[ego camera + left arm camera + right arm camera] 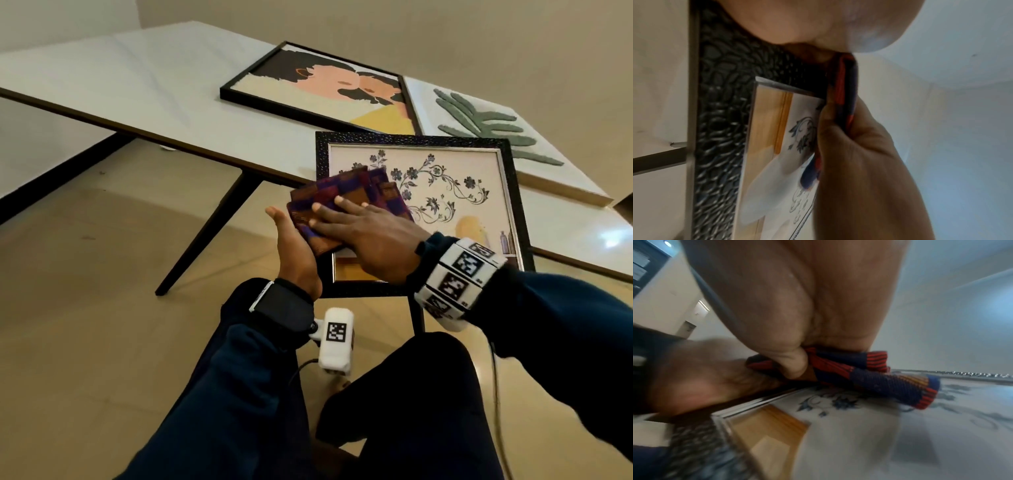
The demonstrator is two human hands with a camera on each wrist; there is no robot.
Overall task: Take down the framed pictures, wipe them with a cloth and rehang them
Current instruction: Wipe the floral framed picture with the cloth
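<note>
A floral picture in a black textured frame (445, 192) is tilted up over the table's near edge. My left hand (291, 246) grips its left edge with the thumb pointing up; the fingers are hidden behind the frame. My right hand (363, 233) lies with fingers spread on a folded red, blue and orange cloth (346, 192) and presses it on the glass at the picture's left side. In the left wrist view the cloth (842, 97) sits pinched between that hand's thumb and fingers, next to the frame (721, 113). The right wrist view shows the thumb tucked into the cloth (879, 379) above the glass (859, 426).
Two more pictures lie flat on the white table (137, 85): a black-framed portrait (325, 89) and a white canvas with a green leaf (479, 120). A black table leg (205, 233) slants down to the tiled floor. My knees are below the frame.
</note>
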